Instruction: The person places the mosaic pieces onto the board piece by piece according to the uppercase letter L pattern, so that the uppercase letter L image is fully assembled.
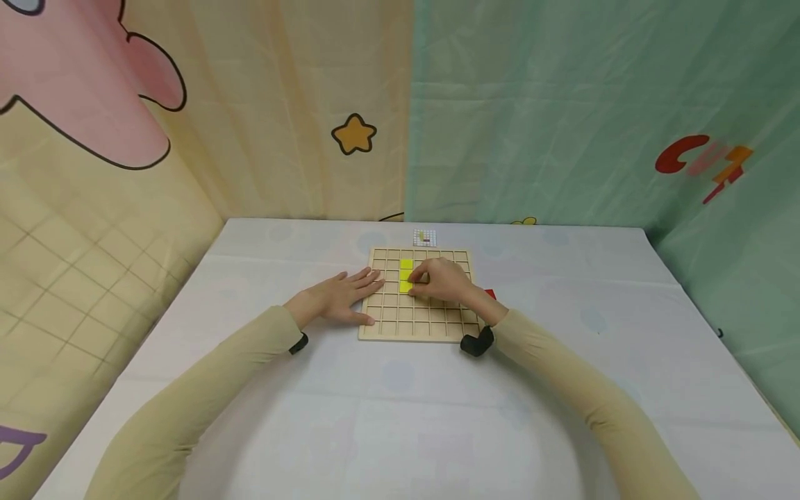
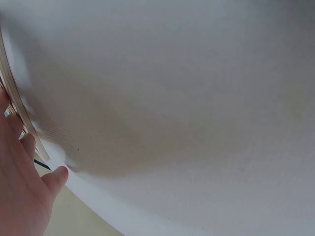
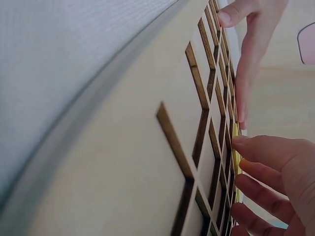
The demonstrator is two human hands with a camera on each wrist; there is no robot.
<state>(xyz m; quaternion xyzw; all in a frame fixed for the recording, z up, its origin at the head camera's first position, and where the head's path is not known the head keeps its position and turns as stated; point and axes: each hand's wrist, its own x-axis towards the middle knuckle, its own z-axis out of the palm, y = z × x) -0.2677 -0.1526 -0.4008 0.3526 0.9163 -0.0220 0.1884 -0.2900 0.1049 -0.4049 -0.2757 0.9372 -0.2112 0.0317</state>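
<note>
A light wooden grid board [image 1: 387, 330] lies on the table, divided into many square cells. Three yellow square tiles [image 1: 406, 264] form a column in its upper middle. My right hand [image 1: 440, 279] reaches over the board, thumb and index finger pinching at the lowest yellow tile; in the right wrist view its thumb tip meets the yellow edge [image 3: 236, 162]. Flat on the board's left edge, my left hand [image 1: 342, 297] rests with fingers spread. The left wrist view shows that hand [image 2: 24, 172] with its fingertips over the board's rim [image 2: 17, 103].
Behind the board lies a small card [image 1: 425, 238] printed with a coloured grid. Something red [image 1: 490, 294] shows partly from behind the right forearm, at the board's right side. A white cloth covers the table [image 1: 400, 417], and printed curtains [image 1: 281, 125] stand around it.
</note>
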